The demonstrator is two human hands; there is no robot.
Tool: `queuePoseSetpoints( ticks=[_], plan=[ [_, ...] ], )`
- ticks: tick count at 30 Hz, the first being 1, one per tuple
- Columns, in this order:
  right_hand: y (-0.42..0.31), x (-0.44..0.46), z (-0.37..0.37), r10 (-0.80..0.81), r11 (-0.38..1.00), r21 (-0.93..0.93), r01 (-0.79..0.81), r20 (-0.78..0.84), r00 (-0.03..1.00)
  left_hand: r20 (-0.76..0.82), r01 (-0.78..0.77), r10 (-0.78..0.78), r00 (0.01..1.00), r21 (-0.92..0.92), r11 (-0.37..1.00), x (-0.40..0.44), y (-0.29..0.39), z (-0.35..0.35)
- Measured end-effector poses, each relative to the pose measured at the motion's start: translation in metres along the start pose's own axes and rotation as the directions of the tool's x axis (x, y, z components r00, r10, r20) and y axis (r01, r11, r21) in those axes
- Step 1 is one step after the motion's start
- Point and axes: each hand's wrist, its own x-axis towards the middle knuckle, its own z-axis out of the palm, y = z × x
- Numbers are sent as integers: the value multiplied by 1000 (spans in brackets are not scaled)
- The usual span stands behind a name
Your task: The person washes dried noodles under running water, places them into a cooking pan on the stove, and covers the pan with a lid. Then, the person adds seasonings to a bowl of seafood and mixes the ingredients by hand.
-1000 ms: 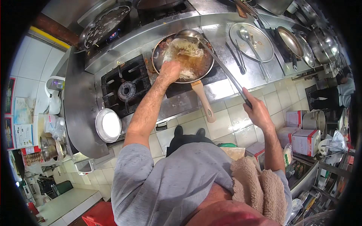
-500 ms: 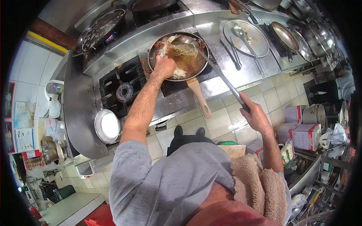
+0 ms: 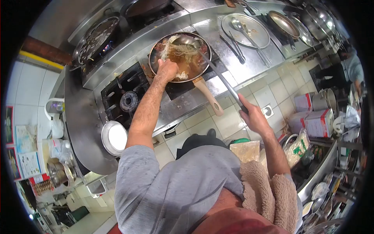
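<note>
A frying pan with a light wooden handle sits on the stove, holding brown liquid, pale noodles and reddish pieces near its rim. Over the pan's left side, my left hand is closed around some pale noodles, strands of which show above and below the fist. My right hand grips the black end of a long metal ladle. The ladle's bowl rests among the noodles at the far side of the pan.
Left of the pan is a bare burner, with a metal bowl of white contents nearby. Tongs and a round tray with a spoon lie to the right. Behind, a dark pan stands over a flame. Another person stands far right.
The ladle's handle and my right hand have shifted slightly left. My left hand stays over the pan's left side, and fewer noodles show below it. The whole view has turned a little.
</note>
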Motion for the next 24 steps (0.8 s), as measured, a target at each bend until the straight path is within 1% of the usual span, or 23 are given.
queuePoseSetpoints(
  ticks=[1,3,5,6,7,8,9,10,11,12,13,14,15,16,17,18,19,20,21,22,23,24],
  plan=[
    [-1,2,3,-47,996,-79,47,2,999,21,-22,21,1000,17,1000,-2,-1,-3],
    [-1,1,6,-41,996,-84,36,-59,997,45,-66,64,997,49,997,-6,-9,-13],
    [4,-2,14,-53,968,-252,4,-185,981,-211,-101,58,976,-196,975,-14,-22,-23],
    [9,1,18,-24,979,-203,-24,-234,972,-396,-78,-10,918,-206,975,-18,-24,-32],
    [13,7,22,2,976,-208,-59,-265,964,-559,-63,-77,825,-228,972,-23,-27,-41],
    [18,15,27,37,972,-211,-103,-297,954,-696,-173,-55,716,-253,952,-28,-33,-48],
    [34,26,42,50,961,-236,-142,-359,932,-810,-300,-42,585,-265,917,-30,-35,-57],
    [49,41,52,140,942,-248,-229,-331,933,-906,-354,-58,420,-222,908,-41,-22,-65],
    [59,52,59,172,934,-248,-257,-320,932,-925,-330,-50,376,-185,926,-39,-20,-62],
    [85,63,80,115,924,-291,-246,-402,908,-923,-317,166,348,51,947,-37,-20,-58],
    [72,69,73,351,877,-238,-418,-275,895,-909,-302,124,397,-2,953,-34,-14,-55],
    [58,53,64,448,893,169,-416,-267,853,-825,-317,161,541,-23,948,-21,-20,-46],
    [86,67,84,326,922,-92,-375,-338,883,-759,-233,151,634,-2,972,-5,-27,-33],
    [96,74,88,360,919,-30,-394,-347,866,-664,-260,218,716,37,965,16,-42,-20],
    [95,66,81,307,890,-255,-377,-275,911,-560,-56,199,804,262,964,10,-20,-21],
    [91,49,78,283,914,-164,-372,-399,872,-481,29,52,875,159,987,7,-6,-30],
    [92,37,76,251,937,-85,-340,-514,820,-384,143,-106,917,70,987,3,7,-41],
    [100,29,81,221,969,66,-240,-668,710,-380,121,-82,921,80,989,1,12,-49],
    [110,4,82,258,963,135,-233,-712,653,-517,-19,55,854,76,997,-7,22,-54],
    [123,-30,81,290,956,197,-218,-748,597,-642,-154,172,748,84,984,-14,40,-59],
    [141,-67,86,367,930,307,-202,-802,471,-722,-258,252,644,105,960,-27,76,-65],
    [167,-106,96,445,895,412,-170,-829,337,-745,-418,320,585,61,906,-45,123,-73]
  ],
)
